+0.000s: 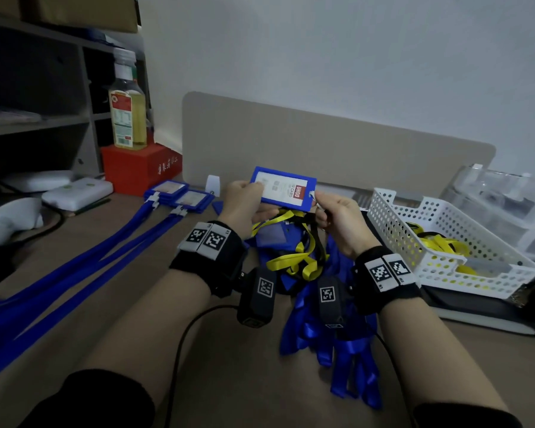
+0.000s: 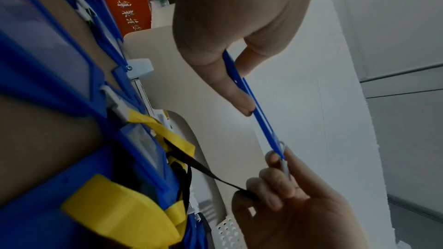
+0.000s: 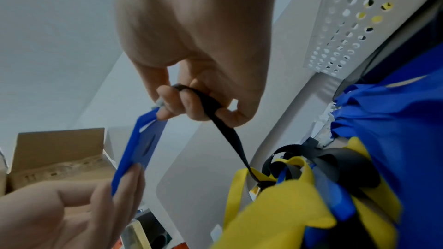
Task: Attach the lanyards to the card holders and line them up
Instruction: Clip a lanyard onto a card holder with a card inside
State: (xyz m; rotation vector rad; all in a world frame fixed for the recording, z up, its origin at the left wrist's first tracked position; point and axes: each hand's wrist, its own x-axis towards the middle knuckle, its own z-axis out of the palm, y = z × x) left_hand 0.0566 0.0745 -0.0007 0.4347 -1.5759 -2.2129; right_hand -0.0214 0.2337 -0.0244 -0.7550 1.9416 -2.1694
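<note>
My left hand [image 1: 244,200] pinches the left end of a blue card holder [image 1: 283,186], held up above the desk; the holder shows edge-on [image 2: 254,101] in the left wrist view and from its back [image 3: 141,149] in the right wrist view. At the holder's right end my right hand [image 1: 329,213] grips the white clip [image 2: 282,158] of a black lanyard [image 3: 223,122]. The clip sits at the holder's slot. The black strap runs down into a heap of yellow and blue lanyards [image 1: 294,257]. Two finished holders with blue lanyards [image 1: 179,194] lie side by side at the left.
A white perforated basket [image 1: 439,242] with yellow lanyards stands at the right, clear plastic drawers [image 1: 507,199] behind it. A red box [image 1: 139,166] with an oil bottle [image 1: 127,115] on it stands at the back left, beside white items [image 1: 74,191]. A beige divider panel [image 1: 322,143] closes the back.
</note>
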